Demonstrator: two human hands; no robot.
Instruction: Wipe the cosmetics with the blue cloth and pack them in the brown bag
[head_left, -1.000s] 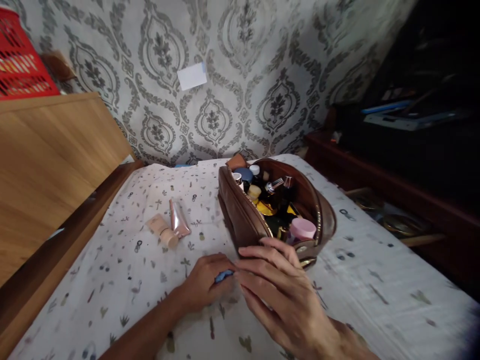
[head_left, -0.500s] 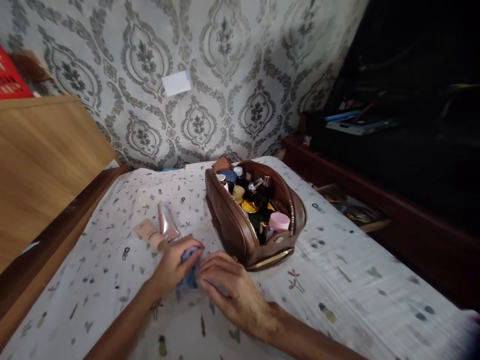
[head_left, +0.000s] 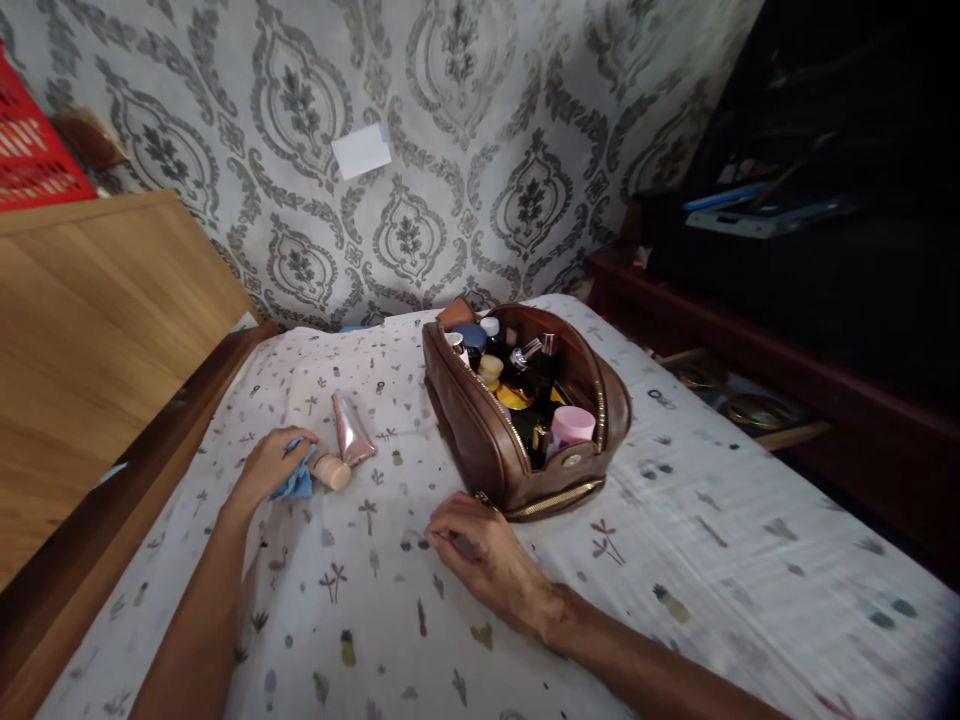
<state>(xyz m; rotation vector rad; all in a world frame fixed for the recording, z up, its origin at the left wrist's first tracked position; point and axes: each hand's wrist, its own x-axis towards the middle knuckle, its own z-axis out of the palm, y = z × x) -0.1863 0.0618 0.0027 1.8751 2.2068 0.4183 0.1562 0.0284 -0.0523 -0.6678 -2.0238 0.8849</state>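
Note:
My left hand (head_left: pixel 274 462) is closed on a crumpled blue cloth (head_left: pixel 298 480) at the left of the bed. Cloth and fingers cover most of a beige cosmetic tube (head_left: pixel 332 472); only its capped end shows, and I cannot tell whether the fingers also grip it. Just beyond lies a shiny pink tube (head_left: pixel 351 430). My right hand (head_left: pixel 480 550) rests with curled fingers by the near corner of a brown toiletry bag (head_left: pixel 480 430), with nothing visible in it. The bag stands unzipped, filled with several bottles and a pink-lidded jar (head_left: pixel 573 426).
A patterned white sheet (head_left: pixel 420 640) covers the bed. On the left stands a wooden panel (head_left: pixel 112 350) with a red basket (head_left: pixel 37 150) above it. A dark wooden ledge (head_left: pixel 750 340) and an open drawer (head_left: pixel 795 435) are on the right. Patterned wallpaper (head_left: pixel 409 235) is behind.
My left hand has carried the blue cloth leftward, away from my right hand, to the beige tube. My right hand stays near the bag, now apart from the cloth. The view has shifted slightly.

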